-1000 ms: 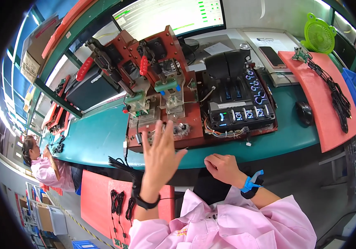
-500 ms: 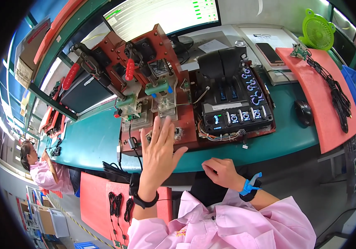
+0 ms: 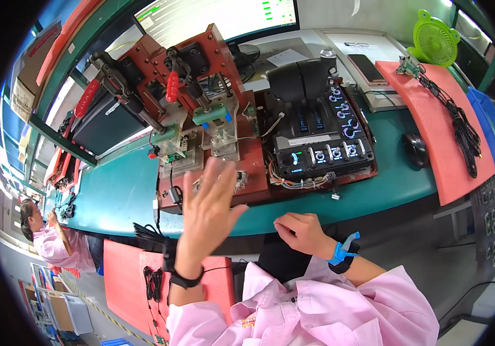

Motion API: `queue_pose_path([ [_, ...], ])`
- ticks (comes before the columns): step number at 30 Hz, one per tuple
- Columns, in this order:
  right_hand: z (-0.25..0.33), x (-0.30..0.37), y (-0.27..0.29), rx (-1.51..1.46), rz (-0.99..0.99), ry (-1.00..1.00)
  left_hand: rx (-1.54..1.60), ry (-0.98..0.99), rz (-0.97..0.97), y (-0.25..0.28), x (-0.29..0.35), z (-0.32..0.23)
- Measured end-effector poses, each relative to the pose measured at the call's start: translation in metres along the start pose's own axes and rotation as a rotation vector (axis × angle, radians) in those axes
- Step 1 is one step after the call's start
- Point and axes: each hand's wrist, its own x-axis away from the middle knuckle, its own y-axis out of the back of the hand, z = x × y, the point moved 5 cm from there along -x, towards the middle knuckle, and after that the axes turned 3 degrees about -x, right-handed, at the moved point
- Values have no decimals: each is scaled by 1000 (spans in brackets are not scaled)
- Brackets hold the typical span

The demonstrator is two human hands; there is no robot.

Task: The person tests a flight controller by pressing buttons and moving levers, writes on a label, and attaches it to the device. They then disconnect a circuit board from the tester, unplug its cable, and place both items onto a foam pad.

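Note:
My left hand (image 3: pixel 208 207) is spread palm down above the front edge of a dark red test fixture (image 3: pixel 253 183), slightly blurred, and holds nothing. Behind its fingertips stand two toggle clamps with red handles (image 3: pixel 172 86). Under the left clamp sits a small green circuit board (image 3: pixel 173 151) in a clear holder, with a black cable (image 3: pixel 174 193) running from it. My right hand (image 3: pixel 304 233) is loosely curled in front of the bench edge, with no object visible in it. Beyond it is a black throttle control unit (image 3: pixel 317 144) with lit dials and exposed wires.
A monitor (image 3: pixel 224 23) stands at the back. To the right are a computer mouse (image 3: pixel 415 151), a phone (image 3: pixel 367 69), a green fan (image 3: pixel 435 39) and a pink foam sheet (image 3: pixel 432 127) bearing cables. Another pink foam sheet (image 3: pixel 126 277) lies lower left. A co-worker (image 3: pixel 57 242) sits far left.
The whole view has shifted slightly, moving the bench scene left and up in the picture. My left hand stays spread above the fixture and is more blurred; my right hand stays curled.

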Motion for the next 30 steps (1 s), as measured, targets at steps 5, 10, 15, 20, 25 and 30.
queue_pose_path([
  [5,3,0,-3,53,78,7,43,-25,13,8,0,-2],
  [10,1,1,-3,6,119,43,249,-148,0,-2,23,-33],
  [15,5,0,-2,-3,109,-4,187,200,-257,7,25,-3],
  [20,7,-4,25,132,268,-46,102,112,-467,2,10,-10],
  [25,8,-52,87,841,516,-79,531,-29,-338,-62,35,-29],
  [30,6,-123,89,922,421,191,737,203,-338,-91,12,-39],
])
